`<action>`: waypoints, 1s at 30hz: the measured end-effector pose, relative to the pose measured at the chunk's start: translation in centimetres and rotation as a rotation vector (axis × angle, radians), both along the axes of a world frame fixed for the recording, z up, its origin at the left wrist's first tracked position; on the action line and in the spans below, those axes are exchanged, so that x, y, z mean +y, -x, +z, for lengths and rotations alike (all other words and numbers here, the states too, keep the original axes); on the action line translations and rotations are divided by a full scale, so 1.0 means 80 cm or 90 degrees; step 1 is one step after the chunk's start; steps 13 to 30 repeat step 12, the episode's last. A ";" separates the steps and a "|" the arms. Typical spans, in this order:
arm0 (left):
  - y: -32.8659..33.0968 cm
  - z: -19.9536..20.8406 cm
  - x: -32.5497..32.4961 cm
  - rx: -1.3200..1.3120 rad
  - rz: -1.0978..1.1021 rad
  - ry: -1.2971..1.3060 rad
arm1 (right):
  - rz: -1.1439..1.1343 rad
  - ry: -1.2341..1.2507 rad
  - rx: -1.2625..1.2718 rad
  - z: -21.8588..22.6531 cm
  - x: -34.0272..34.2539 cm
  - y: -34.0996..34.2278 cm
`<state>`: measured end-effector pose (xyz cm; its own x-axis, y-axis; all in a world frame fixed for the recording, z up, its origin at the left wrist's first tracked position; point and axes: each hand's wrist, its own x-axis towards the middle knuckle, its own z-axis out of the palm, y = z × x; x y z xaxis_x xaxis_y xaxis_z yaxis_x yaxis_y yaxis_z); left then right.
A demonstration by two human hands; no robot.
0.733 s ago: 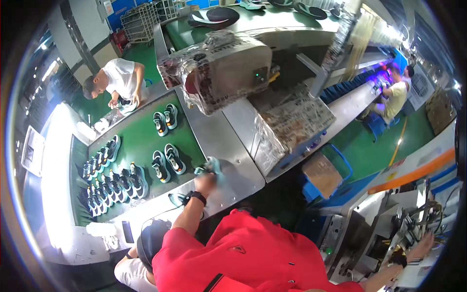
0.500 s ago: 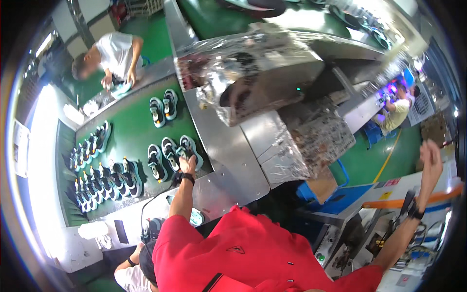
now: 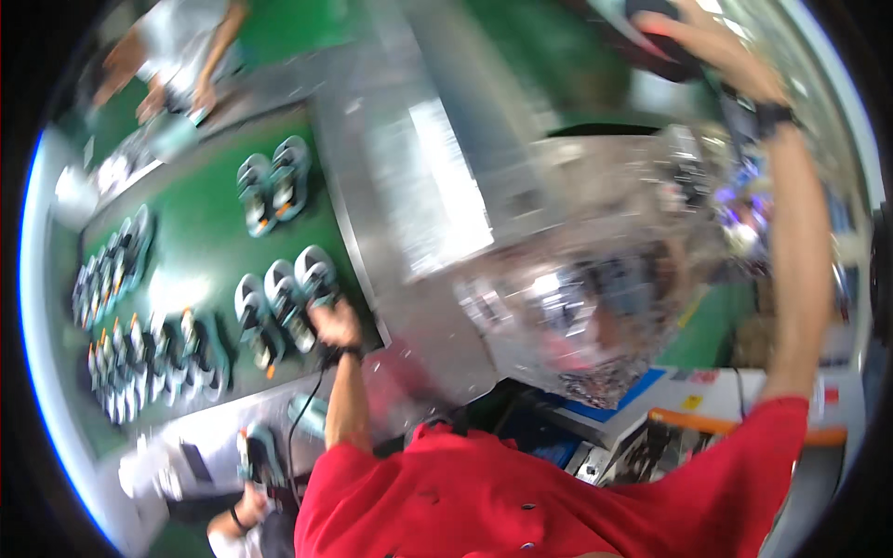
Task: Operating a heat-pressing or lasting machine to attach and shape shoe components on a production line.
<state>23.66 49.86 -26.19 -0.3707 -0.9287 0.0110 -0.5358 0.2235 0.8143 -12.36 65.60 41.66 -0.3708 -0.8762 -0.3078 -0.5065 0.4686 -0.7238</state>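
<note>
On the green work surface, my left hand [image 3: 335, 324] is closed on the heel end of a black-and-white sneaker [image 3: 314, 268], the rightmost of a row of three. Two like sneakers [image 3: 282, 288] stand to its left, pale mint soles showing. Far to the upper right, my right arm is stretched out. There my right hand [image 3: 712, 46] is at a dark, rounded thing [image 3: 665, 56], perhaps a shoe; motion blur hides how its fingers lie on it.
Another sneaker pair [image 3: 273, 186] stands farther back, and rows of sneakers [image 3: 153, 358] fill the left. A foil-covered machine [image 3: 577, 307] is ahead to the right. A co-worker's hands [image 3: 177, 100] are at the upper left; another person's hand [image 3: 249, 507] is at a shoe, lower left.
My right hand has swung from the right side up to the dark thing at the upper right. My left hand stays at the same sneaker. The whole view has shifted.
</note>
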 end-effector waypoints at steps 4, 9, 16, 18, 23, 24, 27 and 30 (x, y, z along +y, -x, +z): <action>-0.028 -0.072 -0.017 0.124 0.040 0.194 | -0.110 0.072 0.391 -0.035 0.003 0.016; 0.001 -0.035 -0.037 -0.005 -0.088 -0.065 | -0.219 0.116 0.806 -0.048 0.053 -0.008; 0.025 0.038 -0.018 0.024 -0.149 0.073 | -0.212 0.111 0.910 -0.018 0.121 -0.050; 0.025 0.038 -0.018 0.024 -0.149 0.073 | -0.212 0.111 0.910 -0.018 0.121 -0.050; 0.025 0.038 -0.018 0.024 -0.149 0.073 | -0.212 0.111 0.910 -0.018 0.121 -0.050; 0.025 0.038 -0.018 0.024 -0.149 0.073 | -0.212 0.111 0.910 -0.018 0.121 -0.050; 0.025 0.038 -0.018 0.024 -0.149 0.073 | -0.212 0.111 0.910 -0.018 0.121 -0.050; 0.025 0.038 -0.018 0.024 -0.149 0.073 | -0.212 0.111 0.910 -0.018 0.121 -0.050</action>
